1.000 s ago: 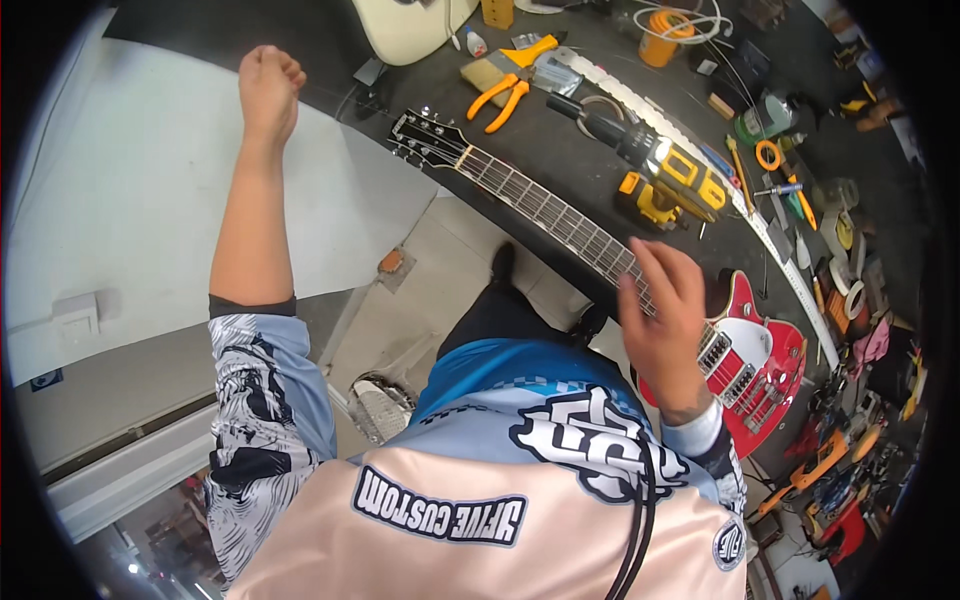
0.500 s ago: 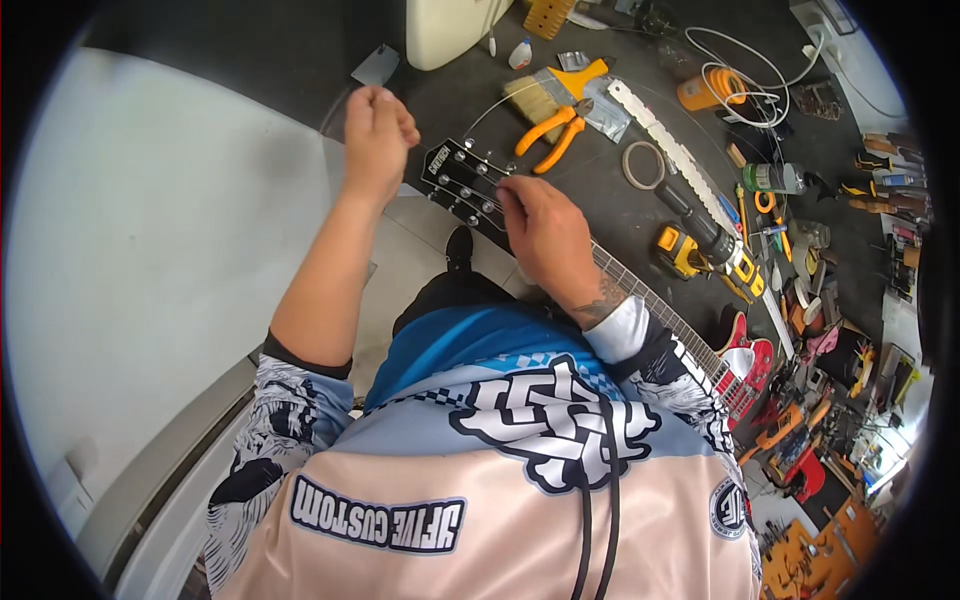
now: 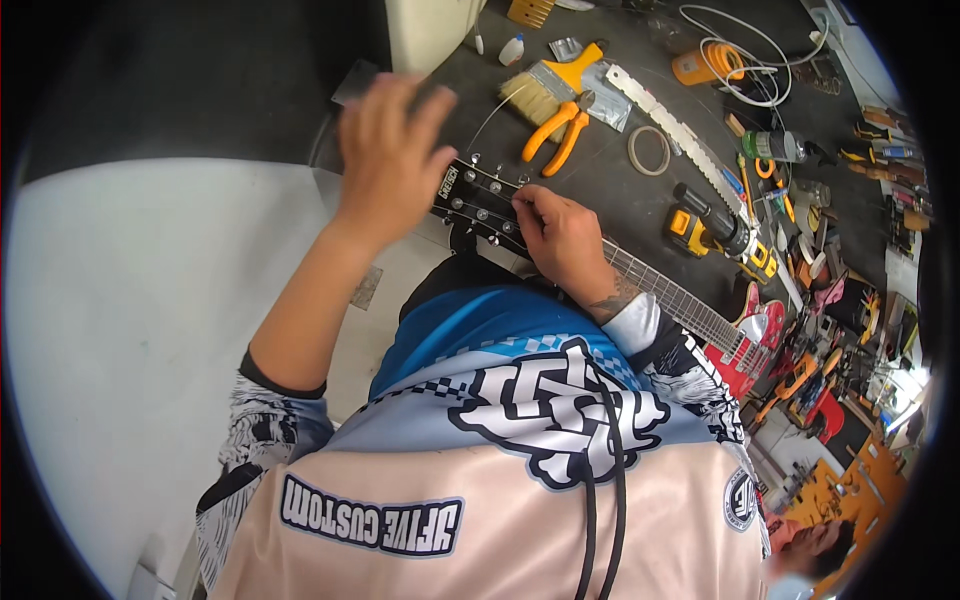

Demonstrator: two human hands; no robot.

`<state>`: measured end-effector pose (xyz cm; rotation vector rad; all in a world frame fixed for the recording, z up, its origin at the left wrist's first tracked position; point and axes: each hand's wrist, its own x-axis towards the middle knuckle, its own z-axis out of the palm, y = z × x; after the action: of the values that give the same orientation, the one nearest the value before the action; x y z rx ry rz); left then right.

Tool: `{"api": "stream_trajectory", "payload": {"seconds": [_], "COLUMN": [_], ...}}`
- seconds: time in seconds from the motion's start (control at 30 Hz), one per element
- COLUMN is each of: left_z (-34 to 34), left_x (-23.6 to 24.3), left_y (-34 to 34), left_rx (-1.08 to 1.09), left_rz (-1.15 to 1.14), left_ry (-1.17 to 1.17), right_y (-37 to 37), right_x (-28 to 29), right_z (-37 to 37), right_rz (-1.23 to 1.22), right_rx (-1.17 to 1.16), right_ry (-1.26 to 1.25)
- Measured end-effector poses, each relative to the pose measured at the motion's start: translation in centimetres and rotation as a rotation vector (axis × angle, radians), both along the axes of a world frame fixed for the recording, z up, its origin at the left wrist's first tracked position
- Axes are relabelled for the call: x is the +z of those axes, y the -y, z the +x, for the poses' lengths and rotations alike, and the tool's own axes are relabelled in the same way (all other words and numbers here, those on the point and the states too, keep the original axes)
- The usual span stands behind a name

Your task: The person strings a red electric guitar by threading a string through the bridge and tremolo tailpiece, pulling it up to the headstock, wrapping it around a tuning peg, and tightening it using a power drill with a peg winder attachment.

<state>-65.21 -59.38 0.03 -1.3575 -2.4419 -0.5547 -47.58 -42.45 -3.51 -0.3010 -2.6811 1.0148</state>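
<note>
My left hand, blurred, is raised just left of the black headstock of an electric guitar, its fingers spread. My right hand rests on that headstock beside the tuners, finger and thumb pinched; what they hold is too small to make out. The fretted neck runs right to the red guitar body. Above the headstock lie orange-handled cutters and a wide paintbrush.
The dark bench holds a drill, a ring, an orange container, a white notched strip, cables and cluttered tools along the right. A cream object stands at top. Another person appears at lower right.
My right hand has moved from the neck up to the headstock. My left hand swung right toward the headstock, then its closed fingers spread. The view has shifted, and a person appears at lower right.
</note>
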Motion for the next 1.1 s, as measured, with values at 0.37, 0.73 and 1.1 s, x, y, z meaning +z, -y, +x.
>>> {"api": "stream_trajectory", "payload": {"seconds": [0.37,0.73,1.1], "left_z": [0.9,0.1,0.3], "left_x": [-5.7,-8.6,-9.1], "left_y": [-0.4,-0.8,-0.4], "left_rx": [-0.363,-0.350,-0.326], "left_rz": [-0.006,0.206,0.187], "left_ry": [0.615,0.963,0.913], "right_y": [0.6,1.5,0.4], "right_x": [0.1,0.1,1.2], "right_z": [-0.2,-0.5,-0.4], "right_rz": [-0.007,0.083,-0.021], "right_rx": [-0.033,-0.009,-0.194], "right_ry": [0.023,-0.048,-0.036]}}
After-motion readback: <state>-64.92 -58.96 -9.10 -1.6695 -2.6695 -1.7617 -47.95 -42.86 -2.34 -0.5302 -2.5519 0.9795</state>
